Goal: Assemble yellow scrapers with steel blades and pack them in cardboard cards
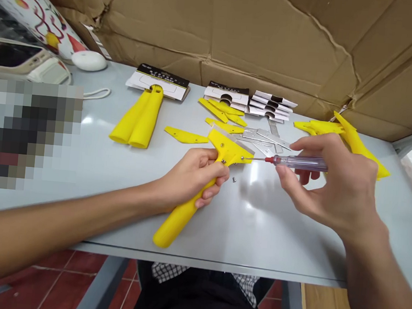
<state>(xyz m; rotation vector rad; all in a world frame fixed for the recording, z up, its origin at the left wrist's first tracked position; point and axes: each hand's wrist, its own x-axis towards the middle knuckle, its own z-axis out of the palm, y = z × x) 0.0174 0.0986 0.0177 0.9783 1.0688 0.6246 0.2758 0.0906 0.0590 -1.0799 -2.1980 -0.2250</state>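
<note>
My left hand (198, 178) is wrapped round the neck of a yellow scraper (178, 219), whose handle slants down to the left. A metal blade edge shows along the scraper's head. In my right hand (336, 185) is a screwdriver (299, 162) with a clear handle and red collar, held level. Its tip meets a screw (242, 157) at the right of the scraper's head. One small loose screw (234, 179) lies on the table just below the head. Behind are loose yellow plates (186, 136) and several metal blades (274, 139).
Yellow handles (146, 120) lie at the back left by a packaging card (158, 81). More cards (271, 105) stand behind the blades. Yellow parts (358, 141) rest at the back right. A white mouse (89, 61) and a handheld device (19, 59) are at the left. Cardboard (238, 27) lines the back.
</note>
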